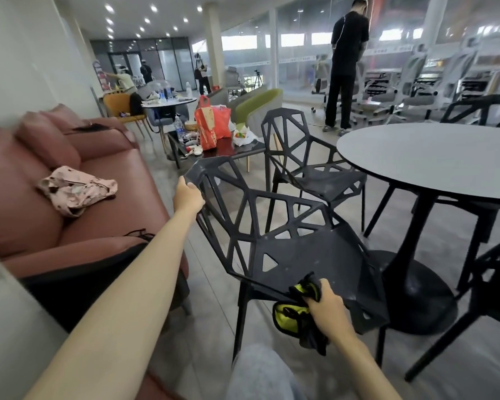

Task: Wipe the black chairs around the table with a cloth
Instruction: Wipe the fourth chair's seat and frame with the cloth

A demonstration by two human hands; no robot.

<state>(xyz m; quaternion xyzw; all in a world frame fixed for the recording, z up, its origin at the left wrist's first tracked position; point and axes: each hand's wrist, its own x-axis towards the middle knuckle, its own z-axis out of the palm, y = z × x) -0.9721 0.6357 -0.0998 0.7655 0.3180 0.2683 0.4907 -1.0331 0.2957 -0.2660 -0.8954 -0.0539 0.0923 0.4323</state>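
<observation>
Here the step in hand looks to be wiping the seat of the nearest chair (298, 249), which fills the centre of the frame, just left of the round table (433, 160). The left hand (188, 194), left of centre, grasps the top corner of the chair's back; the right hand (326, 301), at lower centre, is clenched round a bunched black and yellow cloth (303, 293) at the seat's front edge.

To do it well, I would keep the left hand's hold firm so the light chair does not skid or tip on the tiled floor, and press the cloth flat rather than balled, so more of it meets the seat. Work from the front edge toward the back in overlapping strokes. The back and arms are open lattice, so the cloth will likely need to be folded round each strut and drawn along it. Part of the cloth hangs below the seat edge and could snag on a leg.

The chair is matt black, angular, with triangular cut-outs through back, sides and seat. Its seat shows pale specks and a greyish film, which reads as dust. A second such chair (309, 157) stands beyond it, above centre, and two more show at the frame's right edge.
</observation>
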